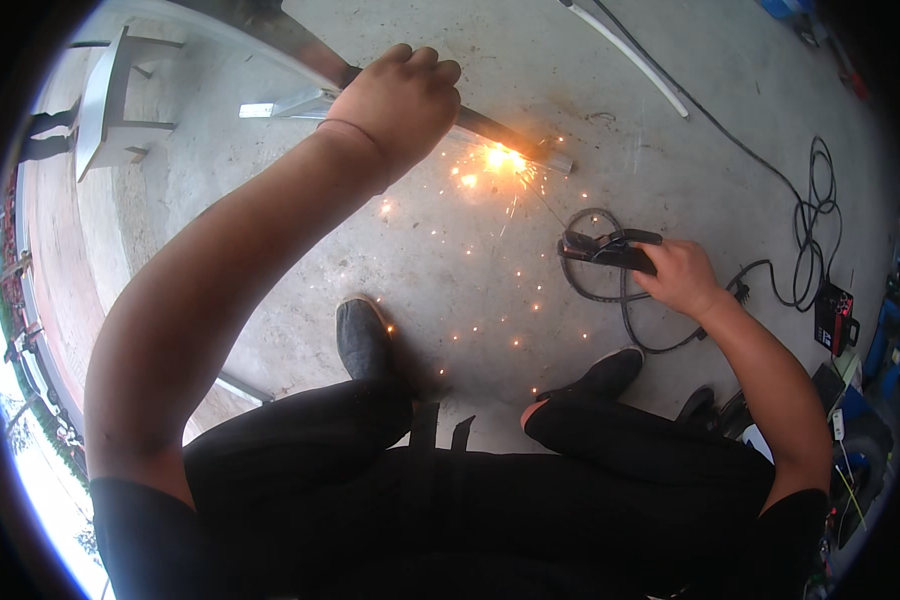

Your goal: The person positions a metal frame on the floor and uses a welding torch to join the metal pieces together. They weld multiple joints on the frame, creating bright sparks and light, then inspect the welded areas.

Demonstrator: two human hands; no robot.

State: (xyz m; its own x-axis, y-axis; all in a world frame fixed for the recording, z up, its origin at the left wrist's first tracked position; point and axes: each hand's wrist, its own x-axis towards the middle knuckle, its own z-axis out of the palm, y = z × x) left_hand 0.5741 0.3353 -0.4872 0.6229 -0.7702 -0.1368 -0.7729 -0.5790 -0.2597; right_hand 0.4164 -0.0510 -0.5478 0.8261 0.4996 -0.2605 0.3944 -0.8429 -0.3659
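With my right hand [682, 280] I grip a black welding electrode holder [605, 250]. A thin welding rod [547, 203] runs from its jaws up and left to a bright arc [503, 158] near the end of a metal bar [515, 143]. Sparks scatter from the arc over the floor. My left hand [400, 95] is closed around the same bar, farther up its length to the left. The bar slants from the upper left toward the middle. Glare hides the spot where rod and metal meet.
A black cable [625, 310] loops on the concrete floor below the holder. More cable coils lie by a small black and red machine [835, 318] at the right. A white tube [630, 55] lies at the top, and a grey bench [100, 100] stands far left. My shoes [360, 338] are near the falling sparks.
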